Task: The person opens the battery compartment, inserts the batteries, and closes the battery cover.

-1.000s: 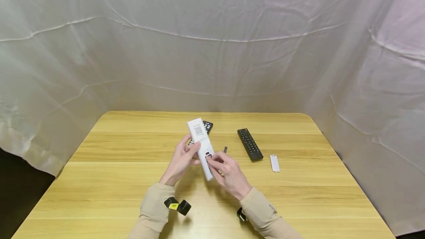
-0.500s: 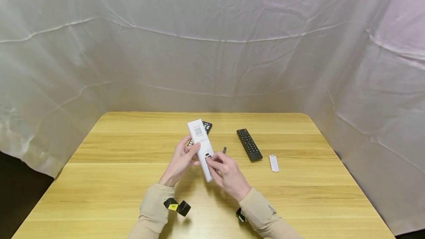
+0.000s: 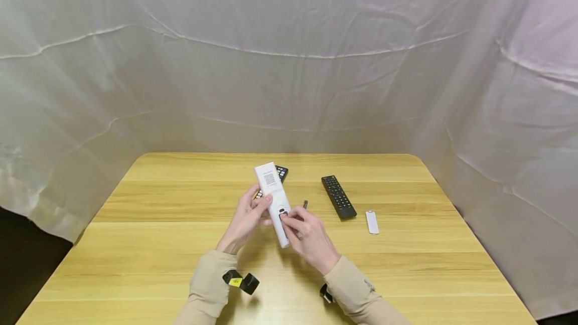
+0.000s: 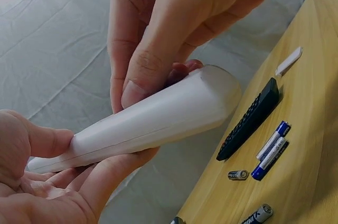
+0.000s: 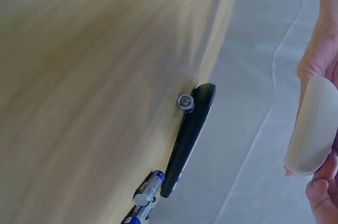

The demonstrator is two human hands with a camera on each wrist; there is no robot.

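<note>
The left hand [image 3: 244, 218] grips a long, smooth white plastic remote [image 3: 279, 197], back side up, over the yellow wooden table [image 3: 149, 255], and the right hand [image 3: 312, 237] has its bent fingertips at the small dark slot [image 3: 282, 213] in it, though I can't tell if they pinch anything. Hardly anything has changed in the last second: both hands stay put, so the fiddly bit at the slot seems unfinished. A thin white plastic piece [image 3: 372, 222] lies near a long black plastic remote [image 3: 339, 197].
</note>
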